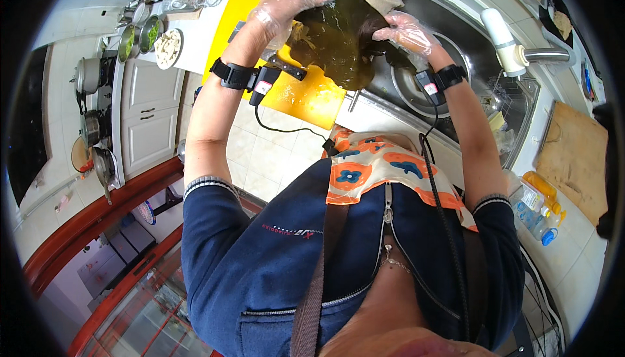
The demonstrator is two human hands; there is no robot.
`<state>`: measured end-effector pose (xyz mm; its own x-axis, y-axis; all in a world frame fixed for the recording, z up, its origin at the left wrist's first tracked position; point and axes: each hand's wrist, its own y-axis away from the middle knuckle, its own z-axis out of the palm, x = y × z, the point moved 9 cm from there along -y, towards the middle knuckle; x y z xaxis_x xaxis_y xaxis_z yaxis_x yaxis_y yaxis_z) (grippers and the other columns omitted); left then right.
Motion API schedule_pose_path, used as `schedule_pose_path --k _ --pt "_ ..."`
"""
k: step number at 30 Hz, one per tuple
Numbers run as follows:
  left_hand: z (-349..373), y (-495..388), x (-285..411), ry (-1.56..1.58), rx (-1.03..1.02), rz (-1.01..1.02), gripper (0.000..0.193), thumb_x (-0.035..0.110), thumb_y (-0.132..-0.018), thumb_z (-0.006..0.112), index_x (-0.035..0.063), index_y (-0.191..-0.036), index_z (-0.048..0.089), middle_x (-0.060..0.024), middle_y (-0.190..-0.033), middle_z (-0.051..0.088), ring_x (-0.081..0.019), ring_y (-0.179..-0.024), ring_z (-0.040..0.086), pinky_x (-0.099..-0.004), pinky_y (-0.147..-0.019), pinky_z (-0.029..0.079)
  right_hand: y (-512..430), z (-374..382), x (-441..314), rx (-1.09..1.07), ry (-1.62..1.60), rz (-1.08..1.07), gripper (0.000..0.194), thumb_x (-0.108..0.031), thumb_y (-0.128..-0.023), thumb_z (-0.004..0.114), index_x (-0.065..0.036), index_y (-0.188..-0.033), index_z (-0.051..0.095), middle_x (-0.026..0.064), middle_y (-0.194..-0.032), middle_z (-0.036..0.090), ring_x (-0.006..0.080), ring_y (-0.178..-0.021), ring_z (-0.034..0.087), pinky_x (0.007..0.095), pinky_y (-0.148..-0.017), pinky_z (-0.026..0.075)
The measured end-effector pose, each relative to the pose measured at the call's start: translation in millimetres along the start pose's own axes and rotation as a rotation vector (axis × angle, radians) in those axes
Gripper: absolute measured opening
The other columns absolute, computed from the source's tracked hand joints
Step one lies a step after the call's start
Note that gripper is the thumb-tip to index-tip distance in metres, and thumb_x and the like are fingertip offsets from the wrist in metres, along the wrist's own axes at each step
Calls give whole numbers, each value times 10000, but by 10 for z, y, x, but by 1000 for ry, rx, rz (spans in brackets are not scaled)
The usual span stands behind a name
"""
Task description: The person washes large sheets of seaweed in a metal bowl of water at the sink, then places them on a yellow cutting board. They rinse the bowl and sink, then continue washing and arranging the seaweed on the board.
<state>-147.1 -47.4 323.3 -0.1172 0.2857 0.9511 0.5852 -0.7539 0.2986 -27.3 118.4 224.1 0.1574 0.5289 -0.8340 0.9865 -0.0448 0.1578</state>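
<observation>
A broad, wet, dark green sheet of kelp (337, 34) is stretched between my two hands above the counter. My left hand (285, 7), in a clear plastic glove, grips its upper left edge with the thumb on top. Gloved the same way, my right hand (410, 32) pinches the right edge near the sink. Beneath the kelp lies a yellow cutting board (293, 105), wet near its front edge. A knife with a dark riveted handle (289, 67) rests on that board; its blade is largely hidden by my left wrist and the kelp.
A metal basin (398, 90) sits in the stainless sink (512, 112), below a white faucet (503, 42). Leftward stand a plate of pale pieces (169, 49) and pans of chopped greens (151, 34). Bottles (532, 205) and a wooden board (571, 156) are at right. Cables hang from both wrists.
</observation>
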Motion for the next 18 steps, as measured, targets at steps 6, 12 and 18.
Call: schedule_pose_path --k 6,12,18 --pt "90 -386 -263 -472 70 -112 773 415 -795 779 -76 -1318 491 -190 -1223 617 -232 -1028 625 -324 -914 485 435 -461 -377 186 -322 -213 319 -149 -874 665 33 -1132 620 78 -1066 611 157 -1026 574 277 -909 440" --pt "908 -275 -63 -180 -252 168 695 516 -880 645 -21 -1307 529 -140 -1191 626 -202 -1088 587 -315 -970 450 429 -615 -375 275 -178 -198 402 -295 -881 673 -25 -1177 647 116 -1141 655 213 -1061 615 299 -957 453" --pt "1154 -158 210 -556 -257 324 526 374 -790 793 46 -1174 646 -83 -1032 699 -158 -931 644 -289 -869 504 410 -610 -323 208 -692 -265 410 -284 -863 713 -9 -1161 649 92 -1110 664 168 -1032 620 261 -981 438"
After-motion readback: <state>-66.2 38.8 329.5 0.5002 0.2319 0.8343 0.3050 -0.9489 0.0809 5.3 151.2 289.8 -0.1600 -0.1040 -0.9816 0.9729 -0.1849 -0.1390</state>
